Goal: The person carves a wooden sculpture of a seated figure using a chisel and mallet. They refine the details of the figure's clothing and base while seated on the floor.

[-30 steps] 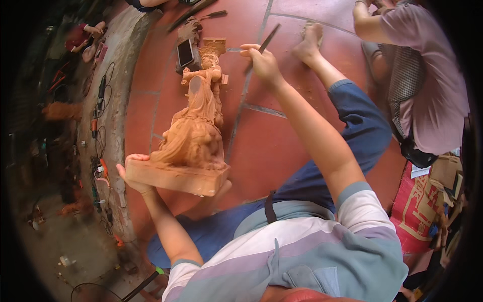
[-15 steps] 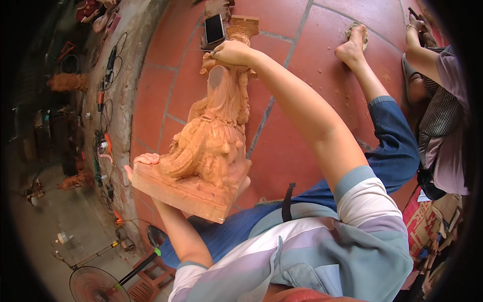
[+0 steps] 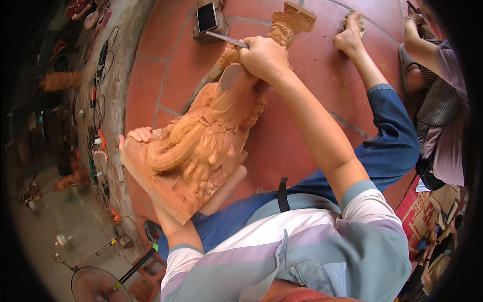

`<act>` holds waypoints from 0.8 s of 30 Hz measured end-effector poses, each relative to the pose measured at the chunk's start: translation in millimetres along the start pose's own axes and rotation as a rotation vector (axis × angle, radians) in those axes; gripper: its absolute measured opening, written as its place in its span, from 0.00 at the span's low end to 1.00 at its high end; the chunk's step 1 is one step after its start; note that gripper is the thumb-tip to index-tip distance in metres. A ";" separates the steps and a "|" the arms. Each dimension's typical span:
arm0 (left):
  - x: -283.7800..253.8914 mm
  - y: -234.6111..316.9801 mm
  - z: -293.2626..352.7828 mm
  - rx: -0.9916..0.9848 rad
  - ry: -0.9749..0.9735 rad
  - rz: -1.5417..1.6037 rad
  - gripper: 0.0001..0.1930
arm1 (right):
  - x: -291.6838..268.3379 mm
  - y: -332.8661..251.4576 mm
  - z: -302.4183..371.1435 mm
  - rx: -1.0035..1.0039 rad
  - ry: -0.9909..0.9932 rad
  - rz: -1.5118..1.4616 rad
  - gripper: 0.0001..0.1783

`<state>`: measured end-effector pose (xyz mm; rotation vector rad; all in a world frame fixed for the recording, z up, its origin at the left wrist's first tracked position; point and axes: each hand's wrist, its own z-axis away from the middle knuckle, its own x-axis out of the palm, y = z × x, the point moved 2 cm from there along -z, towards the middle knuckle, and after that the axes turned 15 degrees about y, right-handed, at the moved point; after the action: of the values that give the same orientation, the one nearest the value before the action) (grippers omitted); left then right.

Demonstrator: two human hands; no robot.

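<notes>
A reddish-brown wood carving (image 3: 201, 136) lies slantwise in front of me, its thick flat base toward my lap and its narrow ornate end far and to the right. My left hand (image 3: 140, 134) grips the base's left edge with the fingers curled over it; the forearm passes beneath. Near the carving's narrow part, my right hand (image 3: 265, 59) is closed around a thin flat metal blade (image 3: 226, 39). The blade sticks out to the left of the fist. This fist also rests against the wood, and its fingertips are largely hidden.
A phone (image 3: 207, 17) lies on a wooden block (image 3: 221, 30) beyond the carving. Red tiles (image 3: 307, 116) with scattered chips cover the floor. Corded power tools (image 3: 102, 60) line a ledge at left, with a fan (image 3: 100, 284) below. Another person's leg (image 3: 413, 48) is at right.
The carving has turned, its far end swinging right and its base shifting slightly left. My right hand has moved right with it, and more of the metal blade shows.
</notes>
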<state>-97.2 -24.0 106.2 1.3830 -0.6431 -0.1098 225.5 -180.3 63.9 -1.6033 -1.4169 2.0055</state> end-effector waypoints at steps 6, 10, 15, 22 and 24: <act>1.6 -2.4 -4.6 -0.081 -0.016 0.039 0.28 | -2.8 10.1 16.3 0.003 0.049 0.028 0.18; -9.6 -4.1 -16.3 -0.096 -0.116 0.011 0.27 | -8.8 17.0 29.5 0.024 0.119 -0.002 0.18; -3.2 -2.2 -15.1 -0.099 -0.084 -0.025 0.26 | -11.3 14.5 26.8 0.023 0.131 -0.028 0.18; 0.5 -8.2 -1.1 -0.057 -0.047 0.012 0.22 | -12.0 17.7 22.5 0.020 0.117 -0.037 0.18; 5.3 -8.2 2.0 -0.040 -0.031 -0.002 0.22 | -10.0 20.3 19.9 0.007 0.113 -0.038 0.17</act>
<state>-91.4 -29.8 100.6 1.3461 -0.6619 -0.1448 220.4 -208.2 53.8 -1.6460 -1.3871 1.8655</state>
